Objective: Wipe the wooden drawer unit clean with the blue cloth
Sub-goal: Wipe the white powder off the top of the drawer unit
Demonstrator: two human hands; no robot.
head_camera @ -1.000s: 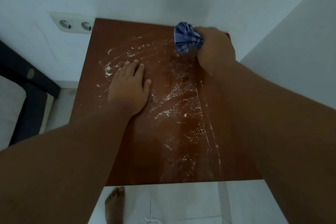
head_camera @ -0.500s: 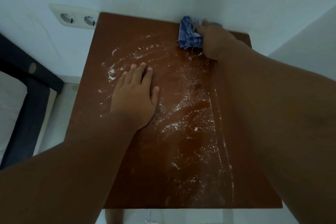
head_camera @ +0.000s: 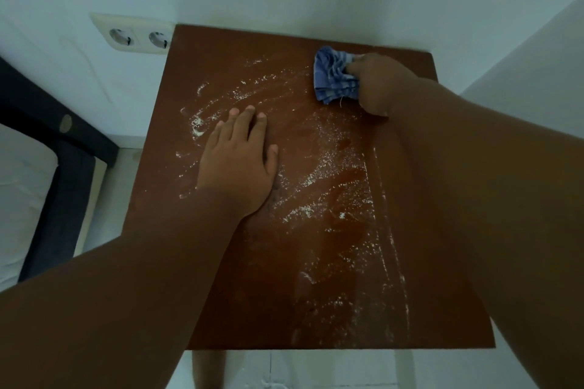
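Note:
I look down on the reddish-brown top of the wooden drawer unit (head_camera: 221,60), which is smeared with white powder across its middle and right side. My right hand (head_camera: 377,85) is closed around the bunched blue checked cloth (head_camera: 333,79) and presses it on the top near the far right corner. My left hand (head_camera: 237,164) lies flat on the top left of centre, palm down with its fingers together. My forearms hide the near left corner and much of the right edge.
White walls meet in a corner behind the unit. A double wall socket (head_camera: 139,38) sits just left of its back edge. A dark bed frame (head_camera: 63,174) with a white mattress stands to the left. White floor tiles and my foot (head_camera: 205,369) show below the front edge.
My right hand has drawn the cloth a little back from the rear wall toward me. The left hand has stayed flat in place. My head has tilted, so more of the front edge shows.

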